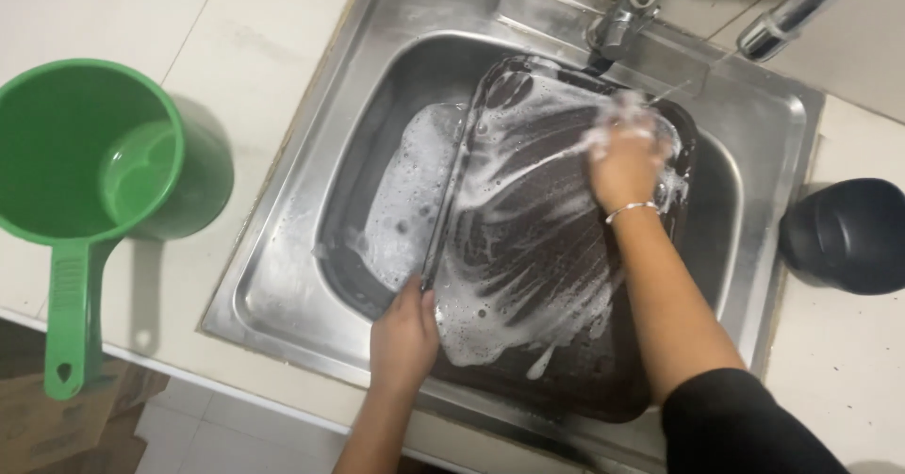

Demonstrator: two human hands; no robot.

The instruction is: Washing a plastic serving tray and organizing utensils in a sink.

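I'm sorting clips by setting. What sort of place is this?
Most likely a home kitchen: a steel sink with a tap set in a tiled counter, where two hands scrub a soapy dark tray, a green dipper beside it.

Left hand (403,335): lower centre of frame, forearm bare, rising from the bottom edge; fingers curled, thumb up, closed in a grip. Right hand (623,158): upper right of centre, soapy, fingers bent and pressed downward, slightly blurred. Thin bracelet at right wrist; dark sleeve at elbow.

Pale tiled counter (255,22), steel sink (283,276)
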